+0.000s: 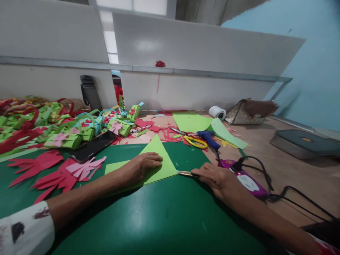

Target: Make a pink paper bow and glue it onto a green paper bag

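My left hand (145, 164) lies flat on a folded sheet of light green paper (159, 145), its fingers stretched over the fold. The paper comes to a peak at the far side, with another flap showing left of my wrist. My right hand (212, 177) is closed around a slim utility knife (186, 173). The knife's tip touches the right corner of the folded paper. Both hands are above a green mat (159, 219). Part of the knife's handle is hidden by my fingers.
Red paper cutouts (58, 177), a phone (92, 146) and small green paper baskets (69, 138) lie left. Behind are yellow-handled scissors (196, 141), a blue glue gun (208, 138) and green sheets (192, 120). A purple power strip (247, 180) with black cables sits right.
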`<state>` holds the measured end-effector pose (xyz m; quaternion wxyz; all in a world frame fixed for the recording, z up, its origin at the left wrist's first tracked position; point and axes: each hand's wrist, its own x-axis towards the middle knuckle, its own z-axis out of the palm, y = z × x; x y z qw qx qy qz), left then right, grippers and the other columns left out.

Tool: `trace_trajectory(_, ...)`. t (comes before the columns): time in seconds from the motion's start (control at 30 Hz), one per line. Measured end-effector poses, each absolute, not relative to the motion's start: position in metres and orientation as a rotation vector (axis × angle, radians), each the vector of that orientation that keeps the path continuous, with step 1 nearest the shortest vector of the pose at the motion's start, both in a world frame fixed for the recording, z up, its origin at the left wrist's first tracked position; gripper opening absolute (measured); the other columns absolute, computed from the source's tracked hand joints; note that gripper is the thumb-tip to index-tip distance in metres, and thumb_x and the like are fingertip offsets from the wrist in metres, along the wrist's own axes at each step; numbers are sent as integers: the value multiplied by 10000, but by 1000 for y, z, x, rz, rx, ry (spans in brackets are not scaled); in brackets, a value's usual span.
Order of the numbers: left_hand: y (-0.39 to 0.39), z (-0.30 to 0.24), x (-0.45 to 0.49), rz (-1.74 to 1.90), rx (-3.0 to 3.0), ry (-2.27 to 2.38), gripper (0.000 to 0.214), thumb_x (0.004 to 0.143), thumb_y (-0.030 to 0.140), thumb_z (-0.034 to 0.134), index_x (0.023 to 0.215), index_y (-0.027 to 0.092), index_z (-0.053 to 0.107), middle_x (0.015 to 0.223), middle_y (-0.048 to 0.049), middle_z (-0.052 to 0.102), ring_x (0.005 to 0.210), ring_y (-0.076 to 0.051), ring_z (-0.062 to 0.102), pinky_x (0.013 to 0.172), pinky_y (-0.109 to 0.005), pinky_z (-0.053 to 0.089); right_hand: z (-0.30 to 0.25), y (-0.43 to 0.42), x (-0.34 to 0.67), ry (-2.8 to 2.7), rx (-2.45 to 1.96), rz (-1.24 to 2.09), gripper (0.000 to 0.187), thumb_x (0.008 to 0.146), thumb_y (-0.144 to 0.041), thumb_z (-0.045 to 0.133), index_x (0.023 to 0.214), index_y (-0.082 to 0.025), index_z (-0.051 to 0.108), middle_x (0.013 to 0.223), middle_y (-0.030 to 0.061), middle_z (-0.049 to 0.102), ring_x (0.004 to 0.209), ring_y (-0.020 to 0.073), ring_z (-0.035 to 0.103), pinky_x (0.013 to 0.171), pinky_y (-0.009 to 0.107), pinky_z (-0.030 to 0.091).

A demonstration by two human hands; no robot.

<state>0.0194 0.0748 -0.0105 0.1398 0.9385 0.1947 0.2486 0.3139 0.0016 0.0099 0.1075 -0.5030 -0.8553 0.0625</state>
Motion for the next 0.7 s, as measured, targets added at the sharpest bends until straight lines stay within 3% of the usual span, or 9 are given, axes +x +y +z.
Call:
trace_trajectory(0.27, 76, -13, 20, 708, 2698, 567, 327, 881, 48, 405, 1064, 162, 652, 1230, -115, 641, 1196, -220, 549, 993, -407, 452, 11, -1, 314, -2539, -1456, 109, 420, 866, -62, 384, 1097, -266, 669, 795, 34, 587, 691, 150, 539, 650, 244, 415)
trace_trajectory(0.53, 75, -11, 21, 714, 2692, 562, 304, 889, 52, 420, 1034, 156, 665, 1201, -123, 647, 1160, -223, 568, 961, -383, 461, 12, -3, 312, -2539, -1460, 170, 380, 925, -120, 342, 1090, -222, 669, 808, 57, 597, 739, 171, 557, 680, 274, 423)
trace_trajectory(0.7, 77, -16, 21, 736, 2691, 575, 285, 880, 50, 440, 1005, 172, 664, 1194, -108, 649, 1166, -216, 562, 957, -363, 462, 17, -1, 307, -2575, -1464, 164, 407, 893, -82, 347, 1105, -214, 668, 791, 52, 576, 671, 164, 535, 627, 267, 406)
